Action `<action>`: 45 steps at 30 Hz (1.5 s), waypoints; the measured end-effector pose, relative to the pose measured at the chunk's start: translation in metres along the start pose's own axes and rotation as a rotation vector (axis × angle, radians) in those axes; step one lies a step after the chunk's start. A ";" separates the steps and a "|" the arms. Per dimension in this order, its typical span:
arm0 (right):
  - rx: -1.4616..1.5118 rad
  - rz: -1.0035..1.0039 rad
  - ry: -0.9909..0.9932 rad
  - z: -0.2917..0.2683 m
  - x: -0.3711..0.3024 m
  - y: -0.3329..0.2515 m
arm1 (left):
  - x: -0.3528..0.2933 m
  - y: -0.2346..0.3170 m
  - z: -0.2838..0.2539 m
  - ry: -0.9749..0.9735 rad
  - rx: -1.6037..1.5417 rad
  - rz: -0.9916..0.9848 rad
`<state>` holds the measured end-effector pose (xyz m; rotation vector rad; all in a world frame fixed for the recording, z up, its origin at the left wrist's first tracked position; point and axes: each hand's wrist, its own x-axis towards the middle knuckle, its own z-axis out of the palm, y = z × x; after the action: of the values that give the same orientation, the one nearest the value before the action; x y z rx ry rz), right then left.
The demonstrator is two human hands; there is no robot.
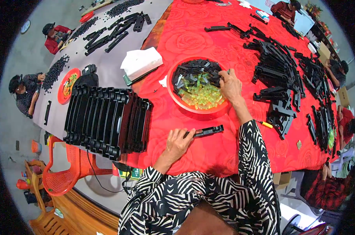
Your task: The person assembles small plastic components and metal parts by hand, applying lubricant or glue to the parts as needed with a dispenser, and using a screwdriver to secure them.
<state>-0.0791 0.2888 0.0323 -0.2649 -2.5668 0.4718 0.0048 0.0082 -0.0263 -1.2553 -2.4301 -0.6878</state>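
My left hand [176, 145] grips the left end of a long black plastic bar [209, 131], which lies nearly level on the red tablecloth in front of me. Part of that end is hidden by my fingers. At the right rim of a round red bowl [172, 96], my right hand [231, 87] has its thumb and fingers pinched together; a small dark bit shows at the tips, too small to name. Inside the bowl, small black plastic pieces [195, 69] fill the far half and yellow-green translucent pieces [201, 94] the near half.
Stacked black bars [103, 121] stand at the left, behind a tissue pack [141, 63]. Heaped black bars [277, 70] cover the right side, with a yellow-handled tool [267, 125] near my right forearm. An orange plastic chair [62, 180] is lower left. Several people sit around the tables.
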 end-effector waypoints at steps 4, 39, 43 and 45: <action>-0.109 -0.004 -0.083 0.006 0.009 0.002 | 0.001 0.000 -0.001 0.005 -0.005 0.007; 1.105 0.550 -0.412 -0.032 -0.213 -0.077 | -0.012 0.049 -0.027 0.042 -1.032 -0.703; 1.185 0.683 -0.394 -0.040 -0.209 -0.087 | -0.019 0.046 -0.018 0.066 -1.071 -0.735; 1.149 0.683 -0.391 -0.042 -0.206 -0.084 | -0.017 0.045 -0.019 0.085 -0.980 -0.676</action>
<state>0.1091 0.1670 0.0049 -0.6363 -2.0098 2.2664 0.0524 0.0085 -0.0064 -0.5309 -2.4604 -2.2378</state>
